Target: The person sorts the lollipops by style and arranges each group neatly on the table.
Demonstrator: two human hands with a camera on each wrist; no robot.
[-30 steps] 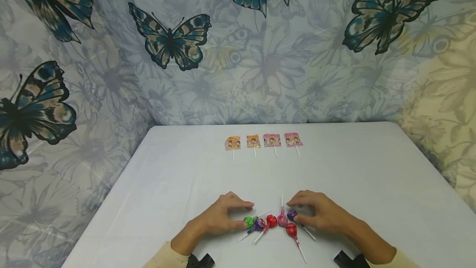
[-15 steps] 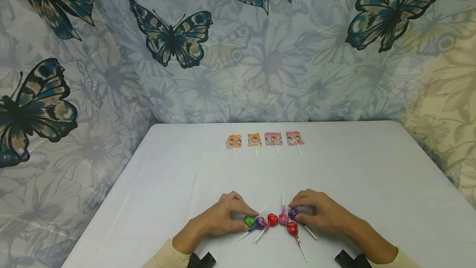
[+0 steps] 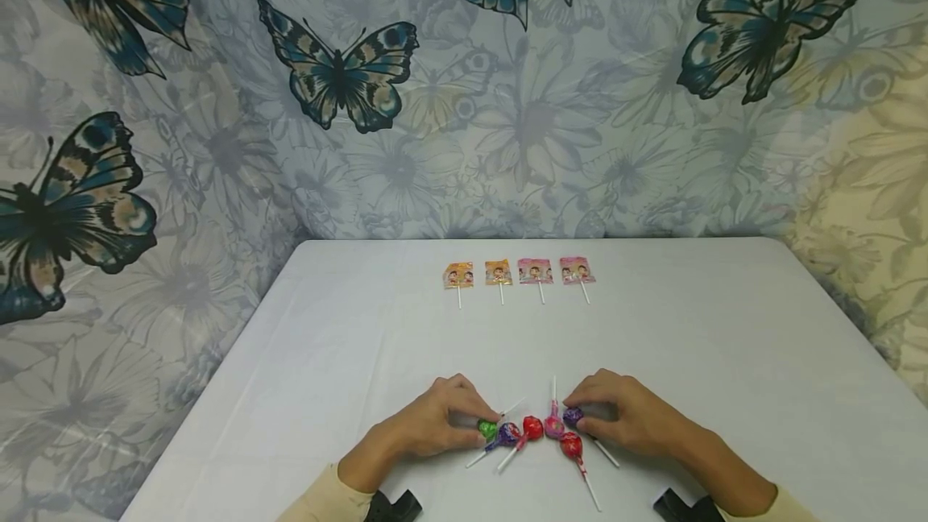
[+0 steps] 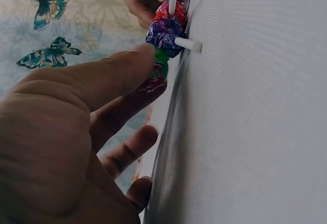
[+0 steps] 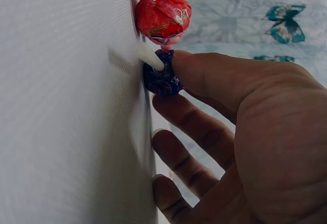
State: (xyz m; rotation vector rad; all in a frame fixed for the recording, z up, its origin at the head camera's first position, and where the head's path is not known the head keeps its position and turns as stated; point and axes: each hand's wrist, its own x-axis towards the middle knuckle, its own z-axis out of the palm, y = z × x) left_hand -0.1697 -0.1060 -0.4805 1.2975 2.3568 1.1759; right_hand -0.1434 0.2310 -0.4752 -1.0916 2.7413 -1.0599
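My left hand (image 3: 437, 419) pinches the green lollipop (image 3: 487, 430) between thumb and index finger; in the left wrist view its other fingers hang apart below. Beside it lie a purple-blue lollipop (image 3: 508, 434) and a red lollipop (image 3: 532, 428). With thumb and forefinger, my right hand (image 3: 622, 413) pinches a dark purple lollipop (image 5: 162, 76), whose white stick slants toward the near right. Between the hands sit a pink lollipop (image 3: 554, 426), stick pointing away, and another red lollipop (image 3: 571, 445), stick pointing toward me. The candies form a close cluster on the white table.
Several flat-wrapped lollipops stand in a row at the far side of the table (image 3: 348, 329): two orange packets (image 3: 458, 275) on the left and two pink packets (image 3: 535, 270) on the right. Behind the table hangs a butterfly-patterned cloth (image 3: 507, 127).
The left index finger has come down onto the green lollipop, closing the pinch. The right hand keeps its grip on the dark purple lollipop. The head view has shifted slightly.
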